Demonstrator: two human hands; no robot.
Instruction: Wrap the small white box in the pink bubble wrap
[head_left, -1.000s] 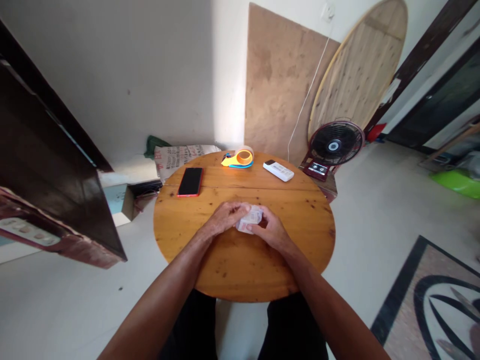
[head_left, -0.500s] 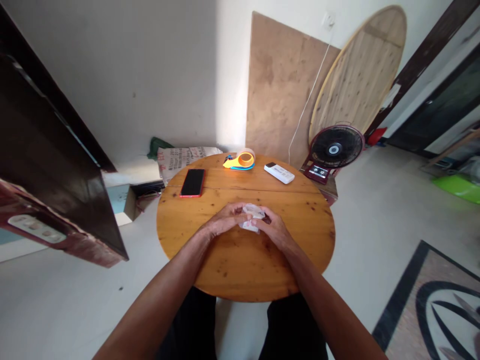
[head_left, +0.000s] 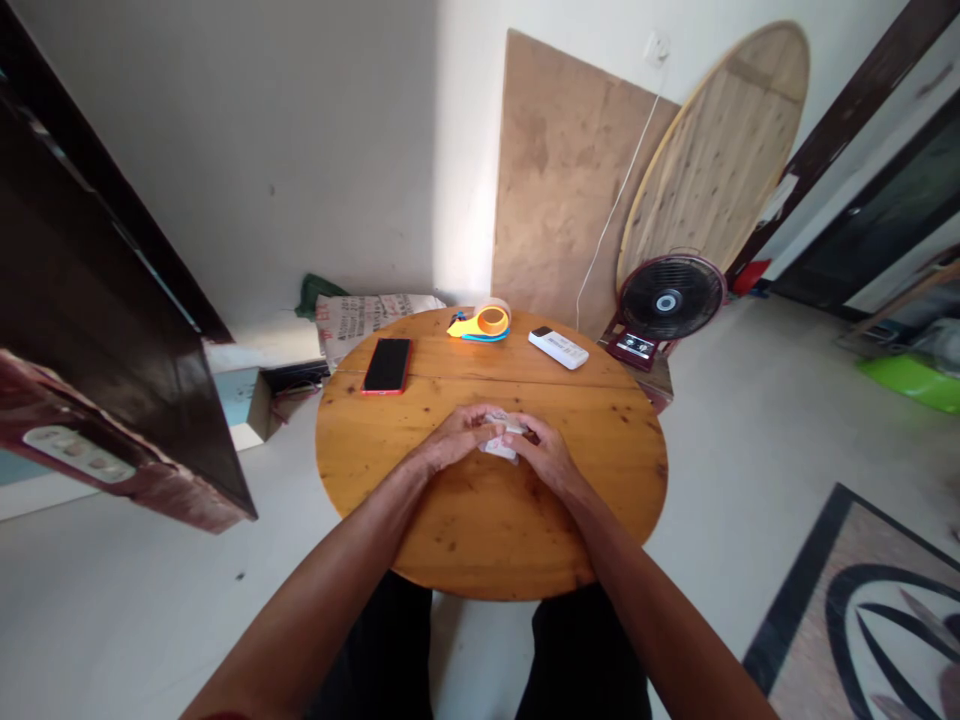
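Observation:
Between my two hands is a small white packet point(head_left: 501, 446) with pinkish print and a clear, crinkled wrapper look; its exact kind cannot be made out. My left hand point(head_left: 459, 437) grips its left side, thumb lying across the top. On the opposite side my right hand point(head_left: 546, 452) holds it with the thumb pressed on its face and the fingers curled behind. Both hands rest low over the middle of the round wooden table point(head_left: 480, 540). My fingers hide part of the packet.
At the table's back lie a red-edged phone point(head_left: 387, 365), a yellow and blue tape dispenser point(head_left: 480, 323) and a white handheld device point(head_left: 558, 347). A fan point(head_left: 667, 300) stands beyond the right edge. A dark door point(head_left: 112, 270) stands at left.
The packet's clear upper part, raised and spread earlier, now looks lower and flatter under my fingers. My hands have stayed in nearly the same place.

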